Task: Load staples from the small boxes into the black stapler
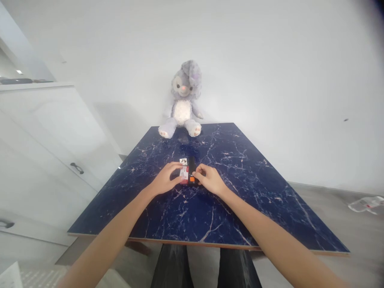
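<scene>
A small flat piece with white and red print (184, 174), like a card or packet, lies near the middle of the table. It is beside a dark flat piece (192, 163) that bears an orange patch (192, 179). From the left, my left hand (166, 177) curls its thumb and fingers onto the edges of the printed piece. On the other side, my right hand (208, 178) has its thumb and forefinger pinched at the dark piece's right edge, close to the orange patch. The remaining right fingers are folded, and what lies beneath them is hidden.
The blue marbled table (240, 200) stands against a white wall. A grey plush toy (182, 112) sits at its far edge. White cabinets (54, 144) stand at the left. A clear plastic item (367, 205) rests on the floor at the right.
</scene>
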The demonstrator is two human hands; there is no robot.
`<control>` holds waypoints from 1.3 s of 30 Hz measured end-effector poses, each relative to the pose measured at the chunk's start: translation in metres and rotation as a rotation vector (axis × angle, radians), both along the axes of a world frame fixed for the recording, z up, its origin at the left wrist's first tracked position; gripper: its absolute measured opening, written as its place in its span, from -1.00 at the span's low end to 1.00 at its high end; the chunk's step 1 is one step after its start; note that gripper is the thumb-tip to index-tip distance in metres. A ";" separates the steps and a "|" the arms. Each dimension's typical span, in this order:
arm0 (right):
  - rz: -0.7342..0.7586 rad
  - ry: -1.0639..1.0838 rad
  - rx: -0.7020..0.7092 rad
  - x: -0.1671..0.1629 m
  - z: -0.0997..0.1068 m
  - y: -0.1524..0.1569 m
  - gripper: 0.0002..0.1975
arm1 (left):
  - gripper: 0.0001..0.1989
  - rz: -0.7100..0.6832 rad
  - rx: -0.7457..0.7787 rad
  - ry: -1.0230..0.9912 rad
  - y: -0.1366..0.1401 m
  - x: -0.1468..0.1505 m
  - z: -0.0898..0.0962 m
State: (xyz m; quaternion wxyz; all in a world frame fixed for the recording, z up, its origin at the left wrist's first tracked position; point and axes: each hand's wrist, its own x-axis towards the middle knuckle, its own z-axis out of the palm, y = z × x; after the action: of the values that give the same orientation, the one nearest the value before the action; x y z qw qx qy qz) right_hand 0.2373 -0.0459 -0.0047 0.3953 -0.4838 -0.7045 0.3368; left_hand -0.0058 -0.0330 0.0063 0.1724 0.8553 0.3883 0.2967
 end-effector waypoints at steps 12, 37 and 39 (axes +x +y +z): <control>0.000 -0.048 0.050 0.001 0.000 0.001 -0.79 | -0.39 0.007 0.037 0.047 -0.007 0.005 0.003; 0.031 0.564 -0.115 -0.007 0.024 -0.005 -0.65 | -0.79 -0.063 0.367 -0.024 -0.016 0.014 0.003; 0.022 0.559 -0.118 -0.006 0.022 -0.003 -0.67 | -0.80 -0.073 0.380 -0.024 -0.015 0.013 -0.001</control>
State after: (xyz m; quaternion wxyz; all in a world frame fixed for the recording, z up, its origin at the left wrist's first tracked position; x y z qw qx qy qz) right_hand 0.2314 -0.0494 0.0176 0.5414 -0.3867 -0.5525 0.5020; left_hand 0.0069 -0.0478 0.0055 0.0232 0.8824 0.2917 0.3685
